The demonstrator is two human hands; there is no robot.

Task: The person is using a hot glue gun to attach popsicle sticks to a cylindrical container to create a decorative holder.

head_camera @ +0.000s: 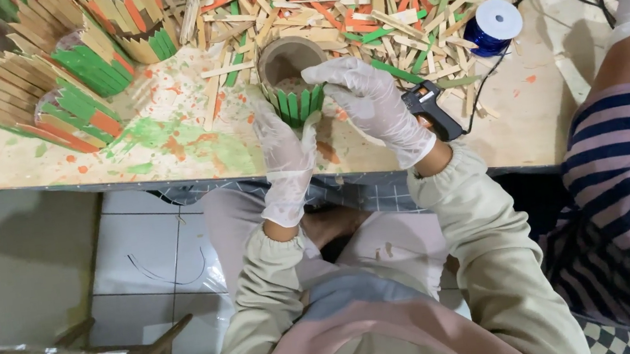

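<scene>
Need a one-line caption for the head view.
Gloved left hand and right hand hold a stick-clad tube beside a glue gun.

left hand (286, 156): thin white disposable glove, wrinkled at the wrist | right hand (374, 106): same white glove | sleeves (493, 259): pale beige, gathered elastic cuffs (loose, puffed fabric) | torso: pink and grey-blue garment panels

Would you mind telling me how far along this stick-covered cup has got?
Several finished stick-clad holders lie at the table's left. In hand: the left hand and right hand, both gloved, hold a cardboard tube with green sticks along its near side. The rest of its wall looks bare. A stick pile and glue gun lie nearby.
</scene>
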